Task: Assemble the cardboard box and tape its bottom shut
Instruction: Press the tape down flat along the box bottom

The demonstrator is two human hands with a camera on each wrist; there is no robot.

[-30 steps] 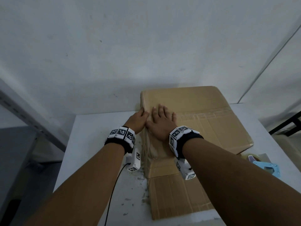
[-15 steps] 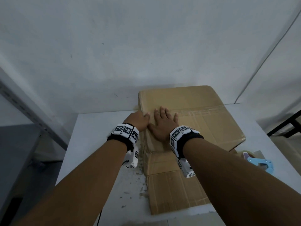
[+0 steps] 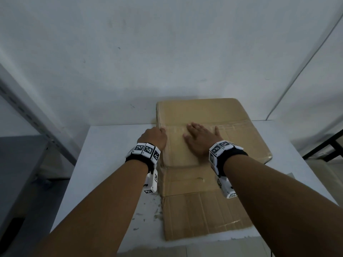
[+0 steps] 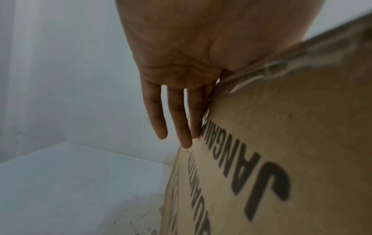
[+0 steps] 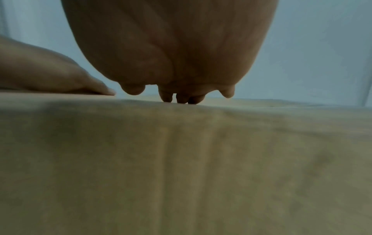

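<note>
A brown cardboard box [image 3: 213, 112] stands on the white table [image 3: 111, 154], its top panels folded flat and one flap [image 3: 204, 216] lying out toward me. My left hand [image 3: 153, 139] is at the box's top left edge. Its straight fingers [image 4: 175, 111] lie down the printed side wall [image 4: 281, 143], and the thumb rests on top. My right hand [image 3: 201, 141] presses flat on the top panel with fingers spread. In the right wrist view the palm [image 5: 177, 47] hovers just over the cardboard [image 5: 181, 159], fingertips touching it. Strips of old tape run across the top.
A white wall stands close behind the box. A grey metal shelf rail [image 3: 27, 115] slants along the left, and a black frame [image 3: 330, 145] is at the far right. Cardboard crumbs [image 3: 154, 210] speckle the table near the box's front left corner.
My right hand has slid right across the box top, away from the left hand. The blue tape dispenser at the right is now hidden behind my right forearm.
</note>
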